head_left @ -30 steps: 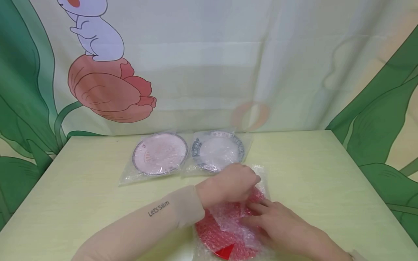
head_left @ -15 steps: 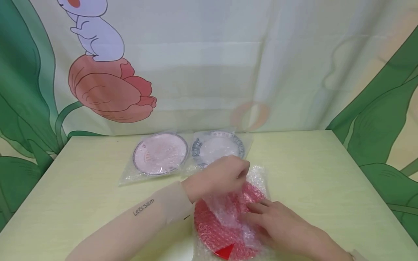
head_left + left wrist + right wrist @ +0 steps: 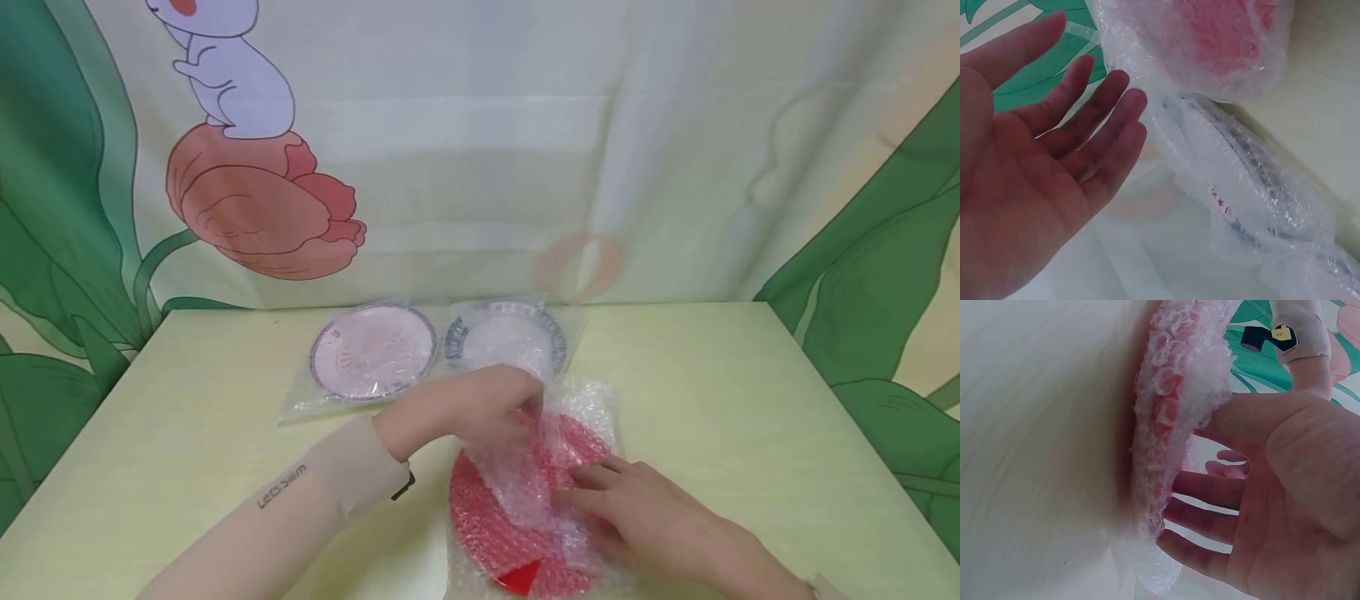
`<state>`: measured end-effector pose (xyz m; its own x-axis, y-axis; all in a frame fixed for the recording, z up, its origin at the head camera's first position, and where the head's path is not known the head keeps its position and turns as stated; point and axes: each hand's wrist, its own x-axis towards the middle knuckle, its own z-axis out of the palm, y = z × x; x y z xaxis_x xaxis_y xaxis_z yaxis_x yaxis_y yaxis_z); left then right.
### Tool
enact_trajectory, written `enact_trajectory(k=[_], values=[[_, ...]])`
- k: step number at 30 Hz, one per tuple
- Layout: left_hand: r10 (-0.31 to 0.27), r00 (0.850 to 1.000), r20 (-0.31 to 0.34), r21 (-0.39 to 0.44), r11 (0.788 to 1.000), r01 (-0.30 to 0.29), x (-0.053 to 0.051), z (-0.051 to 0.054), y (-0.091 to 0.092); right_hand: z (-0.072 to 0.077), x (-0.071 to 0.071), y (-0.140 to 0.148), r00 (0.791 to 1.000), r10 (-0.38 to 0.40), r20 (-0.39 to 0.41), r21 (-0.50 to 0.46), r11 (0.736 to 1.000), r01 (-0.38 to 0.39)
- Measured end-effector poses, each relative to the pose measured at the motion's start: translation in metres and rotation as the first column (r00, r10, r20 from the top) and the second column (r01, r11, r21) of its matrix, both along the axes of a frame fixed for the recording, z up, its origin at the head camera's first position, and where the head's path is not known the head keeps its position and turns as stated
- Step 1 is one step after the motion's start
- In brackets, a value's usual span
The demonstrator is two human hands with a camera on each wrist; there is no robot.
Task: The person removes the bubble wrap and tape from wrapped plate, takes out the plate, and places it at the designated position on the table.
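Touching the clear bubble wrap point(image 3: 596, 402) around a round red plate point(image 3: 520, 577) on the pale-yellow table point(image 3: 750, 400), the right hand point(image 3: 642, 517) has straight fingers; the left hand point(image 3: 480, 407) hovers, fingers relaxed, empty — springy wrap could unfold should the right lift.

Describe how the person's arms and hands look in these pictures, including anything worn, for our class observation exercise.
The left hand and right hand are ungloved. The left sleeve is long and beige, with dark lettering beginning "Let". At its cuff sits a black device bearing a yellow label. Of the right sleeve, only a pale edge shows.
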<state>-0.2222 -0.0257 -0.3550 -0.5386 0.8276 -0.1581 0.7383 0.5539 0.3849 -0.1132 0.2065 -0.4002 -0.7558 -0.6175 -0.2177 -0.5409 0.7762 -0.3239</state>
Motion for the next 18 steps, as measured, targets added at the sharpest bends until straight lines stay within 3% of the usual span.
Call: enact_trajectory(k=[7, 13, 18], values=[[-0.022, 0.998, -0.059, -0.193, 0.981, 0.010, 0.021, -0.004, -0.012, 0.000, -0.001, 0.001, 0.998, -0.046, 0.036, -0.005, 0.999, 0.046], [-0.059, 0.996, -0.062, -0.186, 0.981, 0.046, 0.032, -0.013, -0.016, 0.001, -0.001, 0.001, 0.990, -0.127, 0.063, -0.037, 0.991, 0.130], [-0.111, 0.989, -0.102, -0.173, 0.981, 0.092, 0.034, -0.019, -0.021, 0.000, -0.002, 0.001, 0.993, -0.113, 0.046, -0.064, 0.991, 0.116]])
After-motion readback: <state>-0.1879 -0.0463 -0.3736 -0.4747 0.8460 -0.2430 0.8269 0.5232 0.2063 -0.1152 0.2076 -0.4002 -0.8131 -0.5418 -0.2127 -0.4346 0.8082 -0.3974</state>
